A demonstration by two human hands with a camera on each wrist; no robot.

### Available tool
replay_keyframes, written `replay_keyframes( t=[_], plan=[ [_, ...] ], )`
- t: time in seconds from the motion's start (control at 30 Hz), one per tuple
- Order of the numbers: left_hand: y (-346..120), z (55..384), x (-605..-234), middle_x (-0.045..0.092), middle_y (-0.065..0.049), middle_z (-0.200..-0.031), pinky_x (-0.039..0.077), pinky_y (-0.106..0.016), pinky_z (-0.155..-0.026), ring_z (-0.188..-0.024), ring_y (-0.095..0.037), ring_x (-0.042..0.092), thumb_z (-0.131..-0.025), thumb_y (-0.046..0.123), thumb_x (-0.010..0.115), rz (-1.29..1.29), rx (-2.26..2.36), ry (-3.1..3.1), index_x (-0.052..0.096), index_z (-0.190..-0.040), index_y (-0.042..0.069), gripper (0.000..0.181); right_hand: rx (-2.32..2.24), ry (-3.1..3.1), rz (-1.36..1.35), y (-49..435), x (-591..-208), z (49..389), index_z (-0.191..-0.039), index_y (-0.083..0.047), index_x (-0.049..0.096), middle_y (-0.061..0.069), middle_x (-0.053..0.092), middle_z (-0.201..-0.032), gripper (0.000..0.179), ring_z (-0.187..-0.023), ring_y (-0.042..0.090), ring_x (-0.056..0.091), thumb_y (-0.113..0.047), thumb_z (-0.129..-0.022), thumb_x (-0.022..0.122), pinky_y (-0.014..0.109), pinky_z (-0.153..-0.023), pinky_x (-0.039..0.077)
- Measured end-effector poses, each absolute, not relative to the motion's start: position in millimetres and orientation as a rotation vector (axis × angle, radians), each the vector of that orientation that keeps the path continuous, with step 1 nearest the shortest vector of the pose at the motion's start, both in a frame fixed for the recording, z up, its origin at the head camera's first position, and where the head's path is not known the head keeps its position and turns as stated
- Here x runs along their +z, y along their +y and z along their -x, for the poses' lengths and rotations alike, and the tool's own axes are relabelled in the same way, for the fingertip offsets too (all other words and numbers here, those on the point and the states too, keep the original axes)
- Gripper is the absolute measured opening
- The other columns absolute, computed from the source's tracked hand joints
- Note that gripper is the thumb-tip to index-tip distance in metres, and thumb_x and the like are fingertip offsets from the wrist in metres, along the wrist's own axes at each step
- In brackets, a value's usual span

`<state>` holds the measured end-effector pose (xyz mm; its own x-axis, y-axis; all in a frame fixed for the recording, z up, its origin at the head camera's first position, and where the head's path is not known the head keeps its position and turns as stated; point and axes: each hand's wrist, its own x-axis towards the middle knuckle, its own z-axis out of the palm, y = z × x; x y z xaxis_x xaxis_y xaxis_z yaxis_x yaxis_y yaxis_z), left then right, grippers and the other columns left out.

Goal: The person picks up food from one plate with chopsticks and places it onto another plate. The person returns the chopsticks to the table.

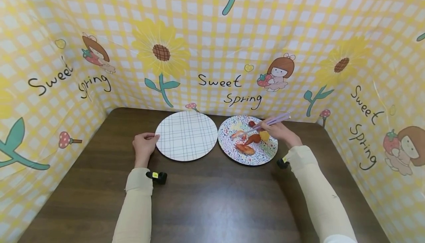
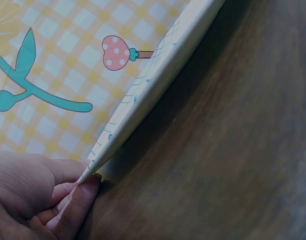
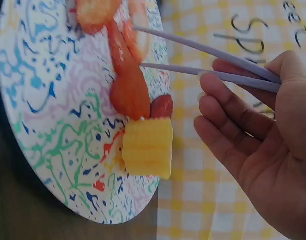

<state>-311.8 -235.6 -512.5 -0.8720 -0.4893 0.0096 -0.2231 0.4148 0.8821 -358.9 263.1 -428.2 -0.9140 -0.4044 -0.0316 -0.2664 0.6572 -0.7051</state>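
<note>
My left hand [image 1: 144,145] pinches the left rim of a white plate with a thin blue grid [image 1: 186,136]. In the left wrist view, thumb and fingers [image 2: 83,200] meet on the plate's edge [image 2: 138,105]. My right hand [image 1: 280,131] holds lilac chopsticks [image 1: 275,119] over a multicoloured speckled plate [image 1: 229,150]. Their tips are slightly apart, right at an orange-and-white shrimp [image 3: 138,37]. Beside the shrimp lie a brown drumstick [image 3: 129,95], a roasted chicken wing [image 1: 245,149], a ridged yellow corn piece [image 3: 148,147] and a small dark red piece [image 3: 162,106].
Both plates stand side by side at the back of a dark brown wooden table [image 1: 206,206]. A yellow checked cloth [image 1: 212,51] with flowers and lettering hangs close behind them and along both sides. Black wrist cameras [image 1: 159,177] sit on both sleeves.
</note>
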Motion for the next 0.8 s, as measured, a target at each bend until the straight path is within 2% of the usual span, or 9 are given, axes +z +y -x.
replay_keyframes(
  t=[0.1,0.17,0.27,0.33,0.4,0.47,0.57,0.7,0.8],
  plan=[
    [-235.2,311.6,-511.2,0.074,-0.022,-0.106,0.047,-0.029,-0.074,-0.097,-0.03,0.068,-0.094,0.024,0.074,-0.617,-1.445,-2.408,0.076,-0.111,-0.003,0.032,-1.044,2.714,0.607,254.9,-423.5,353.7,-0.108,0.005,0.076,0.022,0.076,-0.102,0.039,-0.102,0.039,0.07,-0.018,-0.107,0.045,0.048,-0.093,0.051],
    [-235.0,311.3,-510.6,0.074,-0.022,-0.106,0.047,-0.029,-0.075,-0.098,-0.031,0.068,-0.094,0.024,0.074,-0.617,-1.45,-2.407,0.075,-0.112,-0.003,0.032,-1.026,2.714,0.682,249.3,-419.5,349.5,-0.094,0.006,0.076,0.018,0.073,-0.082,0.04,-0.078,0.031,0.068,-0.015,-0.106,0.045,0.039,-0.074,0.052],
    [-235.6,311.2,-510.8,0.074,-0.023,-0.107,0.047,-0.03,-0.076,-0.098,-0.031,0.067,-0.094,0.024,0.074,-0.619,-1.454,-2.407,0.075,-0.112,-0.003,0.032,-0.993,2.721,0.82,241.4,-414.0,343.7,-0.073,0.002,0.071,0.004,0.055,-0.057,0.043,-0.052,0.013,0.046,-0.012,-0.105,0.046,0.027,-0.053,0.037],
    [-236.2,311.4,-511.2,0.074,-0.023,-0.106,0.047,-0.029,-0.075,-0.098,-0.031,0.068,-0.094,0.024,0.074,-0.618,-1.449,-2.405,0.075,-0.111,-0.003,0.032,-0.967,2.737,0.885,237.5,-411.3,341.2,-0.062,-0.003,0.064,-0.004,0.043,-0.052,0.047,-0.047,0.009,0.032,-0.011,-0.105,0.046,0.025,-0.049,0.029],
    [-236.5,311.8,-511.8,0.074,-0.022,-0.105,0.047,-0.028,-0.073,-0.096,-0.031,0.068,-0.094,0.024,0.074,-0.616,-1.442,-2.403,0.076,-0.111,-0.003,0.032,-0.958,2.754,0.902,237.1,-410.6,340.2,-0.069,-0.002,0.07,0.0,0.056,-0.057,0.044,-0.05,0.012,0.049,-0.009,-0.105,0.046,0.028,-0.054,0.043],
    [-236.3,312.0,-512.3,0.074,-0.022,-0.105,0.047,-0.027,-0.072,-0.096,-0.031,0.068,-0.093,0.024,0.074,-0.613,-1.44,-2.403,0.076,-0.11,-0.003,0.032,-0.983,2.754,0.846,239.1,-410.5,340.6,-0.082,0.001,0.076,0.01,0.069,-0.07,0.04,-0.065,0.022,0.066,-0.01,-0.106,0.047,0.037,-0.07,0.055],
    [-235.8,312.3,-512.8,0.074,-0.022,-0.106,0.048,-0.027,-0.072,-0.096,-0.031,0.069,-0.094,0.024,0.074,-0.612,-1.446,-2.404,0.076,-0.111,-0.003,0.032,-1.012,2.743,0.757,245.1,-412.4,343.8,-0.102,0.005,0.077,0.023,0.075,-0.097,0.036,-0.097,0.041,0.072,-0.014,-0.108,0.047,0.056,-0.095,0.051],
    [-235.2,312.0,-512.6,0.074,-0.023,-0.106,0.048,-0.028,-0.072,-0.097,-0.031,0.069,-0.094,0.024,0.074,-0.612,-1.45,-2.401,0.076,-0.111,-0.003,0.032,-0.998,2.736,0.741,250.6,-415.6,349.3,-0.102,0.005,0.078,0.024,0.076,-0.096,0.037,-0.1,0.041,0.069,-0.014,-0.108,0.046,0.052,-0.096,0.05],
    [-234.6,311.7,-512.8,0.074,-0.023,-0.106,0.047,-0.026,-0.072,-0.097,-0.031,0.069,-0.094,0.022,0.074,-0.606,-1.451,-2.396,0.076,-0.111,-0.003,0.03,-0.978,2.708,0.693,253.5,-418.1,350.3,-0.105,0.003,0.078,0.023,0.074,-0.1,0.035,-0.099,0.041,0.067,-0.015,-0.106,0.048,0.045,-0.09,0.051]
  ],
)
